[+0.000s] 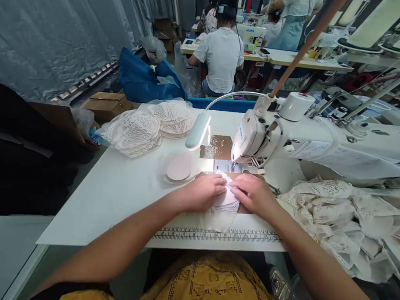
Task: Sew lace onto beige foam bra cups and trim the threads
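Observation:
A white lace piece with a pale round pad [225,200] lies on the table just in front of the sewing machine [252,135]. From its left side my left hand [206,191] presses down on it, fingers together over the lace edge. My right hand [252,192] pinches the upper right edge of the same piece, thumb and forefinger close together. Left of my hands sits a small stack of round pale pads [179,167] on sheer fabric. The machine's needle area is just beyond my fingertips, lit by a lamp [198,130].
Stacked lace pieces [133,130] lie at the table's back left. A heap of lace pieces [353,223] fills the right side. A printed ruler [216,234] runs along the front edge. Beyond, a person in a white shirt [219,57] sits at another machine.

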Demonstrator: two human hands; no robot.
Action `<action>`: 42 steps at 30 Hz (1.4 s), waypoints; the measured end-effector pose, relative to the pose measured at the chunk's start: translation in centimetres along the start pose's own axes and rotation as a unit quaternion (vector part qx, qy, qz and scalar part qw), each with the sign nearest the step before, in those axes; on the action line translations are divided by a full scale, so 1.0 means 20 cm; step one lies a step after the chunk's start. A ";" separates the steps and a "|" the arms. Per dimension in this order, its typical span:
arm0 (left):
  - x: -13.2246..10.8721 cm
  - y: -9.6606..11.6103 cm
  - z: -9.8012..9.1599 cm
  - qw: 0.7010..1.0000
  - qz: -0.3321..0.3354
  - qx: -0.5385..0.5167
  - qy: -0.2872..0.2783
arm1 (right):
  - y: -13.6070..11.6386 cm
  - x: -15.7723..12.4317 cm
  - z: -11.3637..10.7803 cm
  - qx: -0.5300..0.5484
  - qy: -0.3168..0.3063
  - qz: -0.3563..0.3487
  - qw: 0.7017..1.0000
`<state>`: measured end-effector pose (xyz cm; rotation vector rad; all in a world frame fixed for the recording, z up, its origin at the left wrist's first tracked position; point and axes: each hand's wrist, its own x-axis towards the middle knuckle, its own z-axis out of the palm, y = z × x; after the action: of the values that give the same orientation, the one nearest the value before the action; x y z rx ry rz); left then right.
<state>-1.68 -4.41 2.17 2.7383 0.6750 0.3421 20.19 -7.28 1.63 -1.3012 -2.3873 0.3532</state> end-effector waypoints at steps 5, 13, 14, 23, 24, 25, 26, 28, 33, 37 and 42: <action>0.12 -0.11 -0.04 0.998 0.055 0.009 -0.020 | 0.06 -0.02 0.13 -0.088 0.026 0.036 0.995; 0.15 -0.04 0.05 0.995 -0.068 0.076 0.022 | 0.07 -0.02 0.14 -0.078 0.027 0.064 0.995; 0.15 -0.03 0.07 0.994 -0.071 0.081 0.018 | 0.06 -0.02 0.14 -0.085 0.027 0.073 0.993; 0.17 -0.12 0.06 0.992 -0.057 0.108 -0.021 | 0.04 0.02 0.11 -0.128 -0.005 0.116 0.985; 0.17 -0.14 0.05 0.992 -0.049 0.110 -0.025 | 0.04 0.02 0.11 -0.129 -0.009 0.123 0.984; 0.18 -0.15 0.05 0.993 -0.041 0.110 -0.029 | 0.03 0.03 0.11 -0.129 -0.011 0.128 0.983; 0.18 -0.17 0.04 0.993 -0.034 0.111 -0.032 | 0.03 0.03 0.12 -0.128 -0.012 0.132 0.983; 0.19 -0.19 0.02 0.993 -0.024 0.112 -0.037 | 0.03 0.04 0.12 -0.124 -0.008 0.134 0.983; 0.21 -0.21 -0.02 0.992 -0.004 0.115 -0.054 | 0.05 0.03 0.12 -0.108 -0.004 0.127 0.986; 0.19 -0.21 -0.03 0.990 0.012 0.135 -0.045 | 0.07 0.01 0.10 -0.087 -0.009 0.136 0.987; 0.17 -0.18 0.00 0.991 0.058 0.116 -0.016 | 0.09 0.00 0.09 -0.073 0.014 0.145 0.987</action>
<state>-0.15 0.26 1.52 3.0061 0.5819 0.2588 20.70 -6.42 -0.77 -1.7145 -2.2362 0.2422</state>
